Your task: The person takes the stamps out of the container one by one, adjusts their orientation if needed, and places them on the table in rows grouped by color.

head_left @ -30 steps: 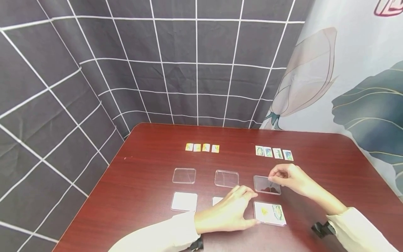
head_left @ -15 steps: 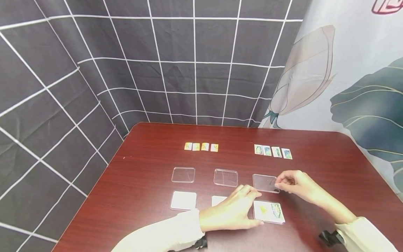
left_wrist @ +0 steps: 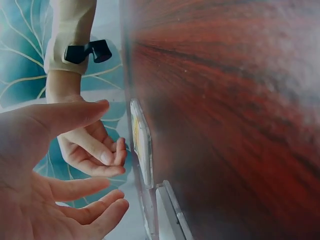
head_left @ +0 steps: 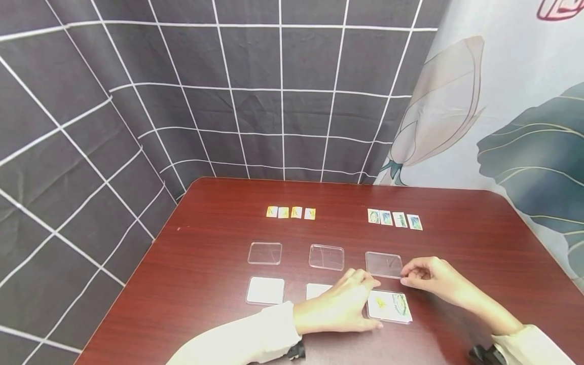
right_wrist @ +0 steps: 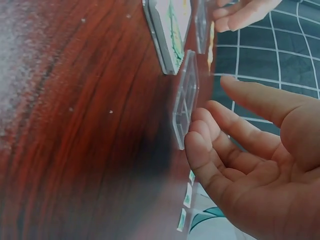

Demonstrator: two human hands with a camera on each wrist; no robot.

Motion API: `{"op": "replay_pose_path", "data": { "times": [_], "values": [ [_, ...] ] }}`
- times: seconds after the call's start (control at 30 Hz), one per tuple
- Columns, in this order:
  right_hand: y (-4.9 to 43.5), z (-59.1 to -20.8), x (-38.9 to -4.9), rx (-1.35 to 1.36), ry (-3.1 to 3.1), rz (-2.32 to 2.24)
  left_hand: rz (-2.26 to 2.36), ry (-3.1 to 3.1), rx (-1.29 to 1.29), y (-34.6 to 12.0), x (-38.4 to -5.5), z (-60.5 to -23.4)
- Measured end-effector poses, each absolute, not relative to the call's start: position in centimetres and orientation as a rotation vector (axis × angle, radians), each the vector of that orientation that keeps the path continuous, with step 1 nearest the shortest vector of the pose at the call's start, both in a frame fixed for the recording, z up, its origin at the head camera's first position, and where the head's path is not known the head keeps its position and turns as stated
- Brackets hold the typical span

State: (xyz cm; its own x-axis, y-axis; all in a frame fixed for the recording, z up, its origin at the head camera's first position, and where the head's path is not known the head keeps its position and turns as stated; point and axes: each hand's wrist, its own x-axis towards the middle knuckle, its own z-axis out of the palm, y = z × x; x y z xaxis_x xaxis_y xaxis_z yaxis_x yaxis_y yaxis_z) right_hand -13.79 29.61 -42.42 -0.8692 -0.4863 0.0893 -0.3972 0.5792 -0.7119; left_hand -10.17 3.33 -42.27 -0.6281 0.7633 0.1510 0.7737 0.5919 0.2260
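A clear case (head_left: 389,317) with a white insert lies at the right of the front row, bearing a yellow and a green stamp-like picture. My left hand (head_left: 339,306) hovers at its left side, thumb and fingers spread; the left wrist view shows nothing between them. Behind the case lies a transparent rectangular lid (head_left: 384,265). Beside its right end is my right hand (head_left: 433,284), fingers loosely bent and holding nothing; whether a fingertip touches the lid (right_wrist: 186,100) I cannot tell. A white-filled case (head_left: 318,290) is partly hidden behind my left hand.
Two more transparent lids (head_left: 265,253) (head_left: 326,257) lie to the left, with another white-filled case (head_left: 266,290) in front. Farther back are a row of several small yellow stamps (head_left: 290,213) and a row of several green-blue ones (head_left: 394,219). The reddish table (head_left: 205,223) ends at a gridded curtain.
My right hand has come off the right part of the clear lid, moving right and toward me. The left hand has shifted slightly right. The lid and case lie as before.
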Motion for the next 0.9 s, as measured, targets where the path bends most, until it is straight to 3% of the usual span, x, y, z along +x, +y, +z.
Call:
{"op": "replay_pose_path", "data": {
  "times": [0.9],
  "values": [
    [29.5, -44.3, -13.3, -0.979, 2.662, -1.188, -0.273, -2.915, -1.284, 4.1, -9.8, -43.0]
  ]
}}
